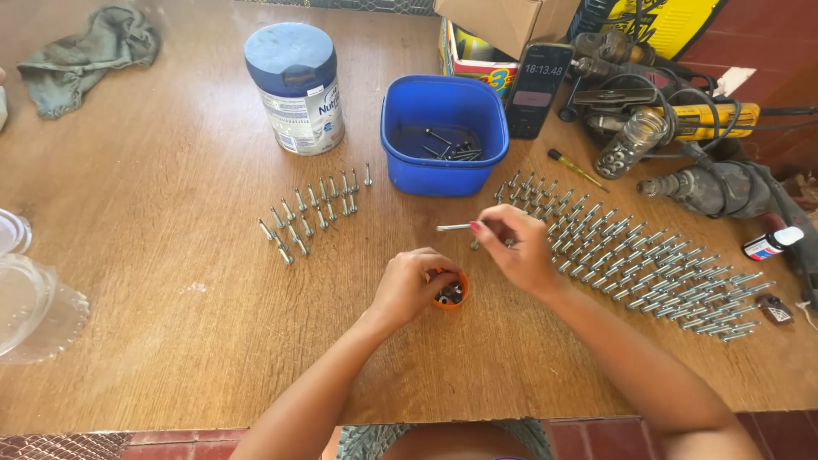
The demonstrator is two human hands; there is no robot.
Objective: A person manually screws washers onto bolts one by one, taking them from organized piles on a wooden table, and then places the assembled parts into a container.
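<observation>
My left hand (411, 284) cups a small orange cup (452, 294) that holds dark metal nuts, resting on the wooden table (170, 281). My right hand (516, 249) pinches a silver bolt (453, 227) that sticks out to the left, just above and right of the cup. Behind my right hand, many bolts stand upright in long rows (648, 264). A smaller group of upright bolts (313, 209) stands to the left. A blue plastic tub (445, 136) with several loose bolts inside sits at the back centre.
A blue-lidded tin can (296, 89) and a grey rag (85, 47) lie at the back left. A phone (537, 89), cardboard boxes, power drills (707, 183), a screwdriver (575, 169) and a small bottle (771, 244) crowd the back right. Clear plastic lids (25, 298) sit at the left edge.
</observation>
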